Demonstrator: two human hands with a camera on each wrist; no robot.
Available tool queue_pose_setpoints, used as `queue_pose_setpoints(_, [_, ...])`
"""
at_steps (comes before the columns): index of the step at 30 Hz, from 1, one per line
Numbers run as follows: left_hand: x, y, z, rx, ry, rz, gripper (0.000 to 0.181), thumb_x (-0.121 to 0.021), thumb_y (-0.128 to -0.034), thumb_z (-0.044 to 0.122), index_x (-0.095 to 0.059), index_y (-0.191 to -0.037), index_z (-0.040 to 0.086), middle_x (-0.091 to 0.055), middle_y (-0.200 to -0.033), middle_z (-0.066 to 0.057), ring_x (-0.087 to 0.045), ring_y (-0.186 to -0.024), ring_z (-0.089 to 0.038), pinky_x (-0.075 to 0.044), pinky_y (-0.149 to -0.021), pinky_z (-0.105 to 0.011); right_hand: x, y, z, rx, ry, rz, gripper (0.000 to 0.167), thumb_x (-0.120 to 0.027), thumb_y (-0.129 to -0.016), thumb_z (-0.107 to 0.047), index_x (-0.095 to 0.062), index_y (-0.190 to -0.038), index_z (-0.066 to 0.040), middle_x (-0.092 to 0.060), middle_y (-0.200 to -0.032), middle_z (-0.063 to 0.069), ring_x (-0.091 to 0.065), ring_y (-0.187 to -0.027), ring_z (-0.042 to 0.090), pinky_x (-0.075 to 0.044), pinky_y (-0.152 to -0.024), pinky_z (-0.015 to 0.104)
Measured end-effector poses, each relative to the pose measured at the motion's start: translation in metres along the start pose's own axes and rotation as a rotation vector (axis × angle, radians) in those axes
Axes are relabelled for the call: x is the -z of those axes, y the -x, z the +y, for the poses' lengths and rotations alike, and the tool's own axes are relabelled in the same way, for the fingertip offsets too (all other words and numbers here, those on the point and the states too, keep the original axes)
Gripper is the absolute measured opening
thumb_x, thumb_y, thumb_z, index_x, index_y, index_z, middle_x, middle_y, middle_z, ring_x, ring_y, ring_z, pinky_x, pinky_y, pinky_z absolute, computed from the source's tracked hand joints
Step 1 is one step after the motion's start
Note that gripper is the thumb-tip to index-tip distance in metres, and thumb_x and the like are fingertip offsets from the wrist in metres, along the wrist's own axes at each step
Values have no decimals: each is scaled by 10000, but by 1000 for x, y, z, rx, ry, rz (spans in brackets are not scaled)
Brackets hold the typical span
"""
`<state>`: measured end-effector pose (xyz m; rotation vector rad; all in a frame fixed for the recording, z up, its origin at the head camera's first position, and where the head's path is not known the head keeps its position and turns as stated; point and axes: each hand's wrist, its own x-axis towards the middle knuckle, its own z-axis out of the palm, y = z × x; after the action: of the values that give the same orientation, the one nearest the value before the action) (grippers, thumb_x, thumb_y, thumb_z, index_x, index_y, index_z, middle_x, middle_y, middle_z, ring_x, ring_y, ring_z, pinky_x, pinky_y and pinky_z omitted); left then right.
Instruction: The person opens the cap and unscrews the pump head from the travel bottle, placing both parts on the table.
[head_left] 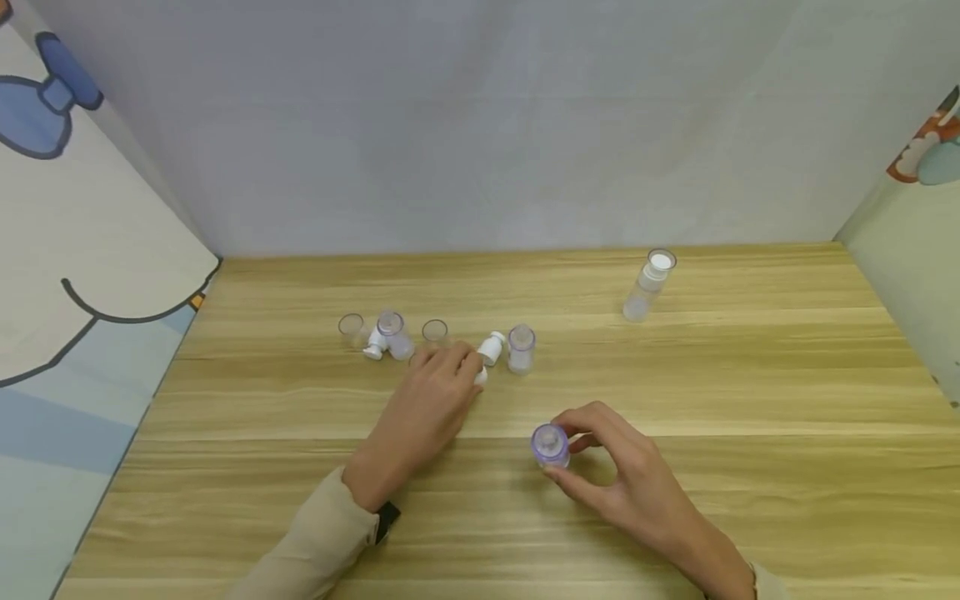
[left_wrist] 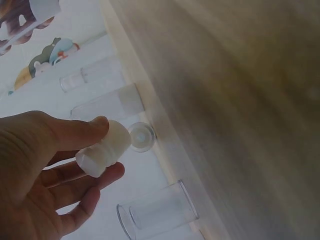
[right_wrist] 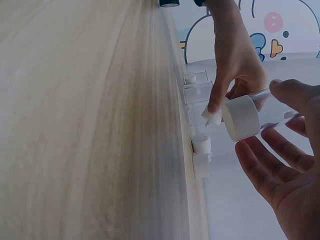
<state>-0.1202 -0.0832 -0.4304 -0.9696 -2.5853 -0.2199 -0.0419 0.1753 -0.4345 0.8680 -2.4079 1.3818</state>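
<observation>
In the head view my left hand (head_left: 431, 400) reaches into a group of small bottle parts left of centre. Its thumb and fingers pinch a white pump head (left_wrist: 107, 147), clearest in the left wrist view. Nearer the front, my right hand (head_left: 633, 479) grips a small clear bottle (head_left: 551, 446) with a purple rim by its sides. The white base (right_wrist: 242, 119) of this bottle faces the right wrist camera. Beside the left hand are another white pump head (head_left: 492, 348) and a standing purple-rimmed bottle (head_left: 521, 350).
Further left are clear caps (head_left: 351, 327), a bottle (head_left: 394, 329) and a white pump head (head_left: 377, 343). A bottle with a white top and clear cap (head_left: 648, 286) stands at the back right of the wooden table (head_left: 787, 400). A pale curtain (head_left: 525, 125) hangs behind.
</observation>
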Motion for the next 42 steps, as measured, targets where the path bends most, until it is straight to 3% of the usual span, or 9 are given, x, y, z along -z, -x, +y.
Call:
queue_pose_setpoints(20, [-8,-5,-5,46,-4,-81,237,-805,-920,148,-643,-1054,39,-684,-1009,-94,-689,-945,-237,-544,-933,-442,0,0,0,24,0,1,545,-881,-778,42,-636,-1237,-117,-680,-1127,-20,-675,-1025,93,-638,-821,273])
queue_pose_setpoints(42, [-9,-6,-7,49,-38,-85,165,-762,-946,123,-690,-1069,40,-701,-1058,-98,-693,-915,-264,-560,-895,-443,0,1,1,24,-8,-3,554,-885,-771,44,-634,-1241,-109,-680,-1135,-19,-681,-1019,99,-636,-826,271])
